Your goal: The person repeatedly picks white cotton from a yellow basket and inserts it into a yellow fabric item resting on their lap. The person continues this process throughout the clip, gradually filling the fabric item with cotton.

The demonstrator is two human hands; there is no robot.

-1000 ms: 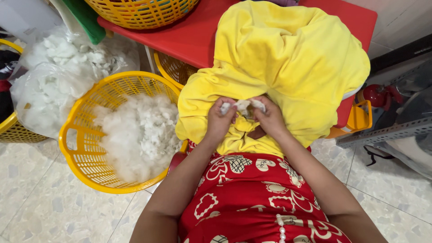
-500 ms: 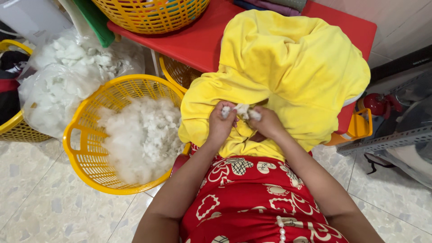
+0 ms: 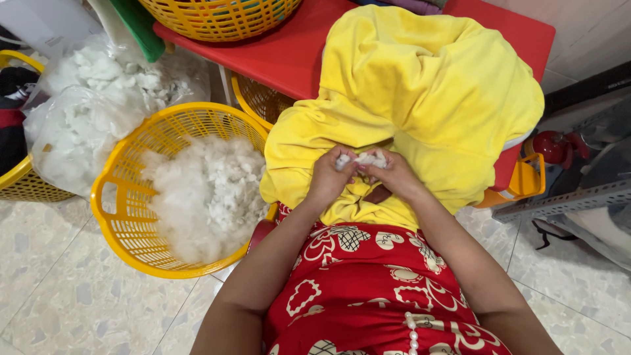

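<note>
My left hand (image 3: pixel 330 177) and my right hand (image 3: pixel 390 174) meet over my lap, both pinching one small tuft of white stuffing (image 3: pixel 363 159). The tuft sits at a gap in a big yellow fabric cover (image 3: pixel 420 92) that bulges up from my lap onto a red table (image 3: pixel 289 56). Just left of my left arm stands a yellow plastic basket (image 3: pixel 121 217) heaped with loose white stuffing (image 3: pixel 207 194). My lap is covered by a red patterned garment (image 3: pixel 368 289).
A clear plastic bag of white stuffing (image 3: pixel 85 112) lies at the far left beside another yellow basket (image 3: pixel 20 187). A third yellow basket (image 3: pixel 220 16) stands on the red table, and one more (image 3: pixel 259 102) under it. Grey metal racking (image 3: pixel 578 197) and a red object (image 3: pixel 552 146) are at the right.
My hands have stayed together on the tuft at the cover's gap, working it slightly. The view has shifted a little; nothing else moved.
</note>
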